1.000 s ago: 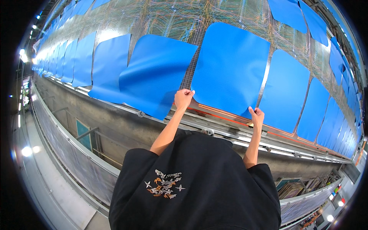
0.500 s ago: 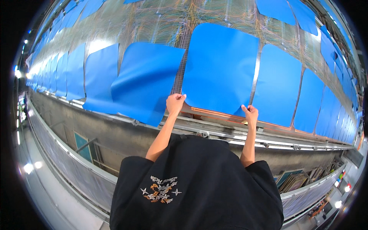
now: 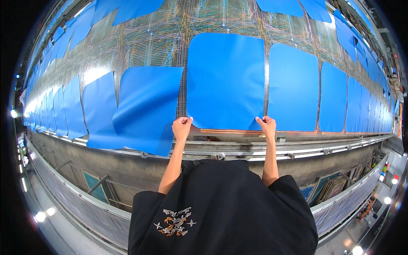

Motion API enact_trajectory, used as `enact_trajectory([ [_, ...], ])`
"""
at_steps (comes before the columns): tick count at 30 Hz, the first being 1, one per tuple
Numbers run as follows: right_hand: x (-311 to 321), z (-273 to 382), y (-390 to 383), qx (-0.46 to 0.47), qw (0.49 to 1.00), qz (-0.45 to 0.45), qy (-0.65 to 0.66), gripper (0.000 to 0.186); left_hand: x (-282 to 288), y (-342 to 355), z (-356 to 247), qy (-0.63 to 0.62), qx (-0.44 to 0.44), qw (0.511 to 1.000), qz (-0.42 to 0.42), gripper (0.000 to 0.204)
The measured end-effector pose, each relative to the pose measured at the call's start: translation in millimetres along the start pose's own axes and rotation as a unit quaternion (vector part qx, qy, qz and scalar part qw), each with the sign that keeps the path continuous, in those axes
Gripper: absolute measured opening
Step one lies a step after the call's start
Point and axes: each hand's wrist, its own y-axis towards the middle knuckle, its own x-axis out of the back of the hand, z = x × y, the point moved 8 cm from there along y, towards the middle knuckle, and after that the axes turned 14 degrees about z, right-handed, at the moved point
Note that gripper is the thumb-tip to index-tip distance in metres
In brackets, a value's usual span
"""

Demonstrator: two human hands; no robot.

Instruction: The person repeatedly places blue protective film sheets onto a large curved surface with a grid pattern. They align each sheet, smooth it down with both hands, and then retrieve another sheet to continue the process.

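Observation:
A blue fabric panel (image 3: 225, 80) with rounded corners lies flat on the long table in front of me. My left hand (image 3: 182, 128) is closed in a pinch at its near left corner. At the near right corner, my right hand (image 3: 266, 126) pinches the panel's edge between thumb and fingers. To the left, a second blue panel (image 3: 146, 97) lies rumpled, with a raised fold and its near edge hanging past the table rim. A smooth blue panel (image 3: 292, 87) lies flat just right of my right hand.
The table top (image 3: 212, 21) is covered in coloured scratch-like lines, with more blue panels in rows both ways. A metal rail (image 3: 272, 156) runs along the near edge. Below it, flat frames (image 3: 329, 189) lean in a trough at the right.
My view has turned and shifted, so the table edge now runs more level. Both hands remain pinched at the same panel's near corners, and the panel lies straight in front.

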Motion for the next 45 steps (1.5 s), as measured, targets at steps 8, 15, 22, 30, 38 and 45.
enact_trajectory([
  [8, -1.0, 0.9, 0.6, 0.017, 1.000, -0.014, -0.005, 0.043, 0.1, 0.5, -2.1, 0.028, -0.015, 1.000, 0.002, 0.033],
  [15, -8.5, 53.6, -29.5, 0.100, 0.974, -0.145, -0.142, 0.039, 2.9, -29.5, -50.9, 0.162, -0.114, 0.979, -0.043, 0.045],
  [22, -137.6, 138.9, -67.0, 0.421, 0.813, 0.117, -0.383, 0.070, -109.2, -53.4, -118.4, 0.363, -0.434, 0.812, 0.144, 0.073],
  [30, -112.7, 185.2, 53.1, 0.415, 0.805, 0.136, -0.402, 0.073, -132.1, 51.9, -179.8, 0.397, -0.426, 0.800, 0.145, 0.082],
  [38, -77.6, 281.7, 190.9, 0.484, 0.766, 0.055, -0.420, 0.068, -124.6, 181.4, -283.4, 0.358, -0.458, 0.812, 0.039, 0.073],
  [45, -63.4, 318.7, 261.2, 0.501, 0.766, -0.027, -0.403, 0.060, -119.9, 253.7, -324.9, 0.350, -0.470, 0.809, -0.048, 0.066],
])
